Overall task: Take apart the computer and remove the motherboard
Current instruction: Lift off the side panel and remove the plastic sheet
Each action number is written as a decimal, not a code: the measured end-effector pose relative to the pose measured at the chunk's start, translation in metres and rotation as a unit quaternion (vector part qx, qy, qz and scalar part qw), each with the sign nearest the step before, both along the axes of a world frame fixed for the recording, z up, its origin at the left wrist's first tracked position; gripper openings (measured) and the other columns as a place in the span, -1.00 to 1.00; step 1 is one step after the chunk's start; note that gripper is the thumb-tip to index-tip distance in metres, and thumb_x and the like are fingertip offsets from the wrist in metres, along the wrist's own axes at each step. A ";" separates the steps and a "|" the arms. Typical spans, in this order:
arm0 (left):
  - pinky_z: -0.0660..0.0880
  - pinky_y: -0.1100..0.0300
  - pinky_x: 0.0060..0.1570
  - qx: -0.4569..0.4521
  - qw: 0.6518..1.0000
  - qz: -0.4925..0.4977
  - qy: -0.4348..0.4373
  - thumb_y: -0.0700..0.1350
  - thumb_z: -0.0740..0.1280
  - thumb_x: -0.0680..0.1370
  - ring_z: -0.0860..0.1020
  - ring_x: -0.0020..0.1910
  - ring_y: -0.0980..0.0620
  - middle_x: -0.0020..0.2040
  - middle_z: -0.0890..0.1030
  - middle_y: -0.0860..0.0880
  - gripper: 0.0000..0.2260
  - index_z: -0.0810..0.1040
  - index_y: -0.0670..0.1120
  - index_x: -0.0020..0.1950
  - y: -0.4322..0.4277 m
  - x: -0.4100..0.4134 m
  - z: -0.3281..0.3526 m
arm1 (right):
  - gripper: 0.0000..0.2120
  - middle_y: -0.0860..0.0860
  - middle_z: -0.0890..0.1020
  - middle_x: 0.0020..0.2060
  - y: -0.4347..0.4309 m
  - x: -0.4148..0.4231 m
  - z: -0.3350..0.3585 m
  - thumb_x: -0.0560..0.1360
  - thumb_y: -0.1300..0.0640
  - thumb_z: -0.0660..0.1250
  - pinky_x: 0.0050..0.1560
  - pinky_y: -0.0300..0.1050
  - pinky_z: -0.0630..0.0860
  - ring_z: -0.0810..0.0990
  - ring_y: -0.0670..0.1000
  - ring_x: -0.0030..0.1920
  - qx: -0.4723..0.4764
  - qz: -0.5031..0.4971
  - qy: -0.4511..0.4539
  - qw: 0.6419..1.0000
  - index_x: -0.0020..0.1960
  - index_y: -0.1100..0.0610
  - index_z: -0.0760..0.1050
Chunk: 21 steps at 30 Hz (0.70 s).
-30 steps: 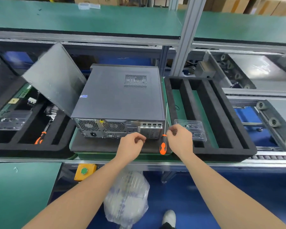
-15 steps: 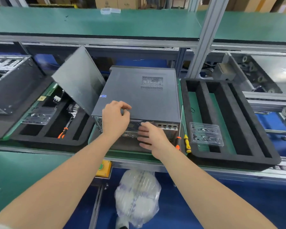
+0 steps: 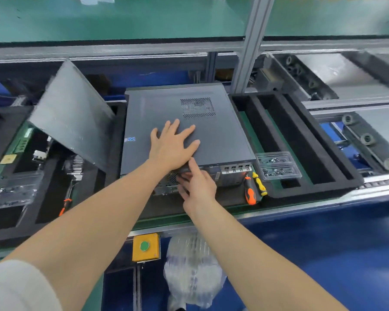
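The left hand [image 3: 173, 143] has an open grip. It lies flat, fingers spread, and presses down on the lid [image 3: 157, 108] of the computer [image 3: 220, 135]. The right hand [image 3: 198, 187] also has an open grip and holds nothing. Its fingers touch the back of the computer, and one finger points up at the back edge of the lid.

The computer lies flat in the middle of the bench [image 3: 160, 221], close to the front edge. Two screwdrivers, an orange one [image 3: 250, 193] and a yellow one [image 3: 259, 184], lie just beside its right back corner. A clear box of screws [image 3: 276, 164] sits near them.

I think the job has only just begun. The lid is still on, so the motherboard is hidden inside. The lid must come off first, then the motherboard must come out.

There is a small blue sticker [image 3: 130, 139] on the lid, but it is too blurry to read.
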<state>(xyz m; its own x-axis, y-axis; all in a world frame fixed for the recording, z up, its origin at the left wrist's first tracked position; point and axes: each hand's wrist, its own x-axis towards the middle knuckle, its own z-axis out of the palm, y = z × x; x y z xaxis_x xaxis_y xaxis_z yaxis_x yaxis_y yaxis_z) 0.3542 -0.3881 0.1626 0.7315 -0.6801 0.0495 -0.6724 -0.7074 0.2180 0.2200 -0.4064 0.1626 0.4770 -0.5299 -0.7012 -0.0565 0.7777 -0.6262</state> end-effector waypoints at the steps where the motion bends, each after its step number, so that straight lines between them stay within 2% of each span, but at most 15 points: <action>1: -0.08 -0.26 0.55 -0.001 1.000 -0.001 -0.001 0.42 -0.06 0.60 0.02 0.65 -0.10 0.67 0.12 -0.05 -0.43 0.17 0.33 0.60 0.001 0.000 -0.002 | -0.71 0.05 0.72 -0.22 0.004 0.003 -0.002 0.53 -0.05 0.51 -0.12 -0.06 0.61 0.73 0.03 -0.14 -0.015 -0.017 -0.007 1.000 -0.12 0.15 0.54; 4: -0.10 -0.26 0.56 0.003 1.000 -0.001 -0.004 0.41 -0.11 0.60 -0.02 0.66 -0.10 0.68 0.08 -0.05 -0.42 0.12 0.33 0.61 0.002 0.000 -0.004 | -0.71 0.11 0.65 -0.24 0.011 0.006 -0.003 0.58 0.01 0.46 -0.12 -0.07 0.61 0.63 0.04 -0.21 -0.029 -0.042 -0.032 0.998 -0.16 0.13 0.45; 7: -0.14 -0.26 0.57 0.013 1.000 0.002 -0.004 0.40 -0.14 0.61 -0.06 0.66 -0.11 0.69 0.03 -0.04 -0.42 0.07 0.33 0.62 0.002 -0.002 -0.003 | -0.75 0.08 0.66 -0.26 0.011 0.007 -0.004 0.59 0.02 0.44 -0.10 -0.05 0.63 0.63 0.02 -0.21 -0.029 -0.046 -0.046 0.997 -0.14 0.12 0.46; 9: -0.15 -0.27 0.57 0.014 1.000 0.004 -0.001 0.39 -0.14 0.61 -0.07 0.66 -0.11 0.69 0.02 -0.04 -0.43 0.06 0.32 0.62 0.002 -0.006 -0.002 | -0.82 0.04 0.70 -0.21 0.012 0.006 -0.005 0.59 0.03 0.44 -0.09 -0.04 0.65 0.66 0.03 -0.13 -0.023 -0.047 -0.049 0.997 -0.10 0.08 0.52; 12: -0.14 -0.28 0.56 0.010 1.000 0.006 -0.004 0.38 -0.14 0.61 -0.07 0.66 -0.11 0.69 0.03 -0.04 -0.44 0.08 0.32 0.61 0.004 -0.013 -0.003 | -0.95 0.08 0.72 -0.04 0.012 0.002 -0.008 0.59 0.08 0.42 -0.01 0.02 0.70 0.68 0.09 0.05 -0.023 -0.053 -0.066 0.996 0.01 0.04 0.59; 15: -0.15 -0.27 0.57 0.014 1.000 0.003 -0.003 0.38 -0.15 0.61 -0.07 0.67 -0.10 0.69 0.02 -0.03 -0.44 0.06 0.33 0.61 0.005 -0.015 -0.003 | -0.87 0.15 0.72 0.02 0.009 -0.003 -0.010 0.60 0.10 0.42 0.03 0.10 0.71 0.68 0.13 0.11 -0.022 -0.037 -0.088 0.995 0.11 0.14 0.59; 18: -0.16 -0.26 0.58 0.017 1.000 0.002 0.000 0.37 -0.13 0.63 -0.07 0.67 -0.10 0.69 0.01 -0.03 -0.45 0.06 0.32 0.62 0.005 -0.015 0.001 | -0.85 0.12 0.74 -0.05 0.004 -0.008 -0.010 0.58 0.08 0.45 -0.05 0.01 0.71 0.71 0.10 0.06 -0.019 -0.015 -0.082 0.996 0.05 0.16 0.59; 21: -0.16 -0.24 0.58 0.031 0.999 0.003 0.014 0.36 -0.08 0.63 -0.04 0.66 -0.10 0.69 0.04 -0.03 -0.46 0.10 0.31 0.62 0.006 -0.012 0.013 | -0.86 0.08 0.74 -0.18 0.001 -0.009 -0.005 0.57 0.08 0.48 -0.09 -0.09 0.67 0.72 0.02 -0.10 -0.017 -0.013 -0.089 0.996 -0.05 0.15 0.58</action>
